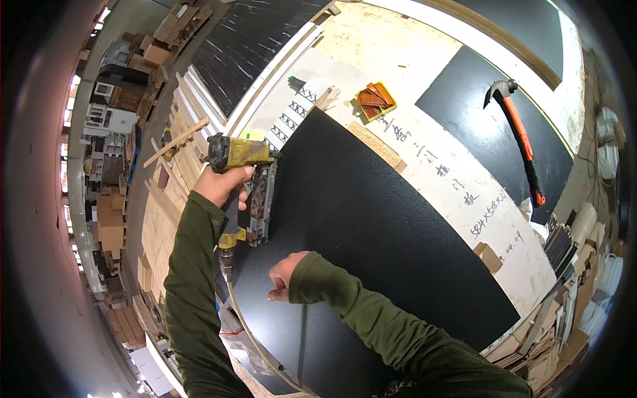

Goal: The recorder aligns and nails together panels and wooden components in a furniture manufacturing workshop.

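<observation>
My left hand (222,188) is wrapped round the handle of a yellow and black pneumatic nail gun (249,154). The gun sits over the left edge of a large black panel (358,219). From the fitting at its lower end, a pale air hose (249,325) runs down towards me. Below and to the right of the gun, my right hand (284,275) is just over the panel, its fingers curled in. Whatever those fingers hold, if anything, is hidden.
A claw hammer (517,132) with an orange handle lies on a dark board at the far right. Beyond the black panel stands a small yellow tray (376,99) of orange-brown pieces, on a white board (431,149) with handwriting. Wooden strips (176,142) lie at left.
</observation>
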Tool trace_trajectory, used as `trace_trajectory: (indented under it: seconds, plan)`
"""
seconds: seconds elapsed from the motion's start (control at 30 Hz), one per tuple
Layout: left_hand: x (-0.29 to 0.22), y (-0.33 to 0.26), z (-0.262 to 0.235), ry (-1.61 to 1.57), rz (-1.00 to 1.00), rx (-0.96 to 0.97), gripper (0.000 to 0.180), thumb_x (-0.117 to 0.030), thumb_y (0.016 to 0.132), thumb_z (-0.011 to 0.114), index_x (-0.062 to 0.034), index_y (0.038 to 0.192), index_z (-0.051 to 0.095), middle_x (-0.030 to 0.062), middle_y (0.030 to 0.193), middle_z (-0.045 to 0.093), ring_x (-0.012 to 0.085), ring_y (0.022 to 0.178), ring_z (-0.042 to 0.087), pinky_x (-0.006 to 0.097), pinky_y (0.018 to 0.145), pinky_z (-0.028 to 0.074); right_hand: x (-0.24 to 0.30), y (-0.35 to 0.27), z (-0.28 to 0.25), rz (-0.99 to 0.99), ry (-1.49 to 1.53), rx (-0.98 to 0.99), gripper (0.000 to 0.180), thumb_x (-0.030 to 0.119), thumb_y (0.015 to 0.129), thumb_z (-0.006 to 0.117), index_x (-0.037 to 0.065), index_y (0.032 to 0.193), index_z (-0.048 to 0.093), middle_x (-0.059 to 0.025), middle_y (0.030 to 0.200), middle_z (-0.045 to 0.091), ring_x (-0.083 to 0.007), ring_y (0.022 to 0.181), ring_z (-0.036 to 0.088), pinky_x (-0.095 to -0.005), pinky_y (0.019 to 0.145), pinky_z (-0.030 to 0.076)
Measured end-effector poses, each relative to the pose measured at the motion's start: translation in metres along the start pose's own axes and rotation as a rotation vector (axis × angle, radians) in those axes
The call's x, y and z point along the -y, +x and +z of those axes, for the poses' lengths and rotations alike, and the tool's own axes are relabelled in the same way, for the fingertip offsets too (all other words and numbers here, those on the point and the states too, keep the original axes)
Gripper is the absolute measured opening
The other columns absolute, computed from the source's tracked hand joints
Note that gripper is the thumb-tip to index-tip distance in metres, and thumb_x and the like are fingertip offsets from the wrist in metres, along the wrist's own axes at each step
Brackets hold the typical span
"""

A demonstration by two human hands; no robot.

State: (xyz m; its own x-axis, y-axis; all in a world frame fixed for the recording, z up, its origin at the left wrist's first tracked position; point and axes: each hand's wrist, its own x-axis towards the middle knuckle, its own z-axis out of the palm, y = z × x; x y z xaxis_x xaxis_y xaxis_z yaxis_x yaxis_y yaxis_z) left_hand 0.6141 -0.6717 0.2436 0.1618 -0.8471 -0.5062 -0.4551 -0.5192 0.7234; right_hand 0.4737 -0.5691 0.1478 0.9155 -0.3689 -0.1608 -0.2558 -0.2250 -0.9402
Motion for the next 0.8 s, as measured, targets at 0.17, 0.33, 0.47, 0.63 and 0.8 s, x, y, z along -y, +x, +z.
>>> trace_trajectory:
  seconds: [0.17,0.33,0.47,0.63,0.8]
  plan:
    - [-0.0073,0.0021,0.0073,0.063,-0.028,-0.015,0.028,-0.016,0.076,0.064,0.002,0.096,0.058,0.0042,0.072,0.054,0.0103,0.05,0.051,0.024,0.042,0.047,0.001,-0.0012,-0.0018,-0.009,0.018,-0.002,0.031,0.04,0.077,0.062,0.01,0.082,0.064,-0.009,0.081,0.065,-0.0269,0.08,0.062,-0.0376,0.073,0.048]
    - [-0.0046,0.0043,0.0051,0.023,-0.014,0.018,0.027,-0.015,0.076,0.064,0.0022,0.097,0.057,0.0042,0.073,0.054,0.0102,0.05,0.051,0.024,0.041,0.047,-0.0005,0.0001,0.0,0.002,0.036,0.006,0.031,0.04,0.077,0.062,0.01,0.083,0.065,-0.0092,0.082,0.065,-0.0269,0.081,0.062,-0.0374,0.073,0.048]
    - [-0.0041,0.0062,0.0062,0.016,-0.019,0.013,0.027,-0.014,0.076,0.063,0.0022,0.097,0.057,0.0045,0.073,0.054,0.0102,0.05,0.051,0.024,0.041,0.046,0.0003,-0.0002,-0.0017,0.007,0.025,0.014,0.032,0.041,0.077,0.062,0.01,0.083,0.065,-0.0092,0.082,0.065,-0.0271,0.081,0.062,-0.0374,0.074,0.048]
    - [-0.0051,0.0071,0.0045,0.062,-0.011,0.016,0.027,-0.014,0.076,0.063,0.0019,0.097,0.057,0.0049,0.074,0.055,0.0103,0.048,0.05,0.024,0.04,0.046,0.0034,-0.0003,-0.0023,0.003,0.001,0.027,0.033,0.042,0.077,0.061,0.01,0.084,0.064,-0.0092,0.084,0.065,-0.0269,0.082,0.062,-0.0377,0.073,0.048]
    - [-0.0108,0.0083,0.0077,0.12,0.004,0.023,0.026,-0.014,0.076,0.063,0.0012,0.097,0.058,0.005,0.074,0.055,0.0103,0.049,0.051,0.024,0.04,0.046,0.001,0.0009,-0.0008,0.015,0.009,0.029,0.033,0.042,0.077,0.061,0.01,0.084,0.064,-0.0089,0.086,0.065,-0.0264,0.083,0.062,-0.0378,0.073,0.048]
